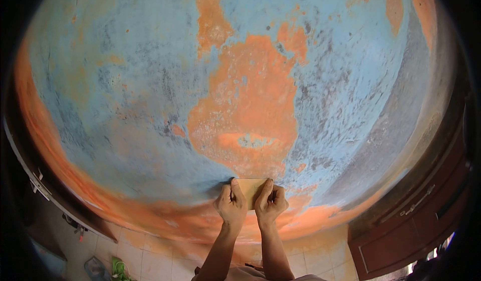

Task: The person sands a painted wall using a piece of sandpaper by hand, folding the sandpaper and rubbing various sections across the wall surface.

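A flat tan rectangular piece (251, 191) is held between both hands at the lower middle of the view. My left hand (232, 201) pinches its left edge, thumb on top and fingers curled. On the right edge, my right hand (271, 201) grips it the same way. Behind the piece rises a large surface (150, 145) with worn blue and grey paint. An orange patch (255, 90) lies in its middle, just beyond the piece. The hands are close to the surface; whether the piece touches it is hard to tell.
A dark red-brown door or cabinet panel (396, 241) stands at the lower right. Pale floor tiles (158, 266) show along the bottom. A green item (118, 267) and a grey item (96, 269) lie on the floor at the lower left.
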Demonstrator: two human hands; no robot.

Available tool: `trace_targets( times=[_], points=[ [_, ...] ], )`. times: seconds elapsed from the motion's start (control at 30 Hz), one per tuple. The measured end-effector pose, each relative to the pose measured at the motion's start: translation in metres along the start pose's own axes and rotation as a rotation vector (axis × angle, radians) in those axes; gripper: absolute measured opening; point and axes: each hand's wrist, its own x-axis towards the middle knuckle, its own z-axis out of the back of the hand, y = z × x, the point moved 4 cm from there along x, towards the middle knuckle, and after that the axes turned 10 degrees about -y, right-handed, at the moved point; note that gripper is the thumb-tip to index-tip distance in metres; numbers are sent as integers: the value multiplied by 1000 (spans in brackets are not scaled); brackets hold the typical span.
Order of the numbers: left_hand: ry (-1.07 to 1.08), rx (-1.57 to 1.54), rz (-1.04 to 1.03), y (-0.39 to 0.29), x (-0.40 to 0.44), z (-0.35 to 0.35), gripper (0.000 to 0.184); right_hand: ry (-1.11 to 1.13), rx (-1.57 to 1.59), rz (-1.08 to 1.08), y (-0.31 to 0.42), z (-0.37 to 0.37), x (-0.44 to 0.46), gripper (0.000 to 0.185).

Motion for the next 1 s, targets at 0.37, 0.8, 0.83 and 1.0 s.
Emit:
trace_targets(
  times=[0.37,0.8,0.83,1.0],
  points=[
    [-2,114,-31,-4,3,3,32,-68,-112,68,-1,-6,-2,30],
    [-26,12,-83,-2,2,-1,39,-63,-30,30,-6,-3,2,23],
    [2,-10,-73,4,1,0,36,-57,-25,36,-4,-4,4,23],
    [18,16,-107,5,-2,4,30,-66,-32,22,-2,-2,3,33]
  ],
)
